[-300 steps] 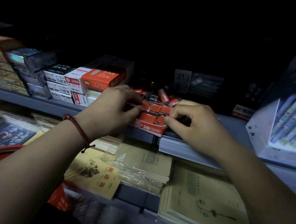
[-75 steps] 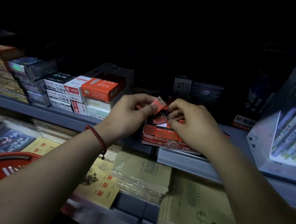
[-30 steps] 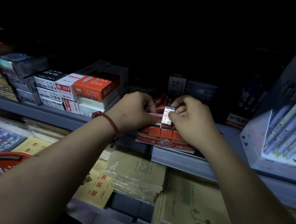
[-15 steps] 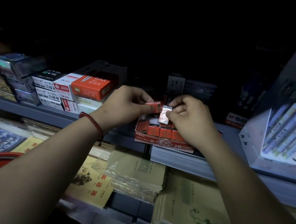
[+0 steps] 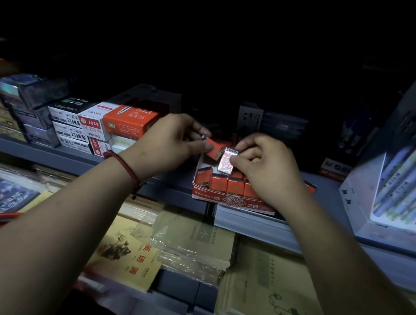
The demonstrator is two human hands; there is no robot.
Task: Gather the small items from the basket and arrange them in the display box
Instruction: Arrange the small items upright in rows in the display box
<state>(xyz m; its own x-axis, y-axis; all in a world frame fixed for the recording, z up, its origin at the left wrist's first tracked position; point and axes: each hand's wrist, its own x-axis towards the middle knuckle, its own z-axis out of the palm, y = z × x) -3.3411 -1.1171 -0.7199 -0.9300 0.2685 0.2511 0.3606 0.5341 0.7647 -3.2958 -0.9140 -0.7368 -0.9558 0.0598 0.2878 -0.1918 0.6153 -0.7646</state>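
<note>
Left hand (image 5: 175,141) pinches one red eraser (image 5: 214,150), right hand (image 5: 264,165) another (image 5: 226,160); slot each upright beside the row in the display box (image 5: 233,202).

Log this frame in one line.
phase: arranging | left hand: pinches red item | right hand: pinches silver-faced item | display box: front row upright

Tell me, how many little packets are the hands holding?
2: a red one pinched by the left hand, a shiny one by the right hand, above the display box; more may be hidden.
</note>
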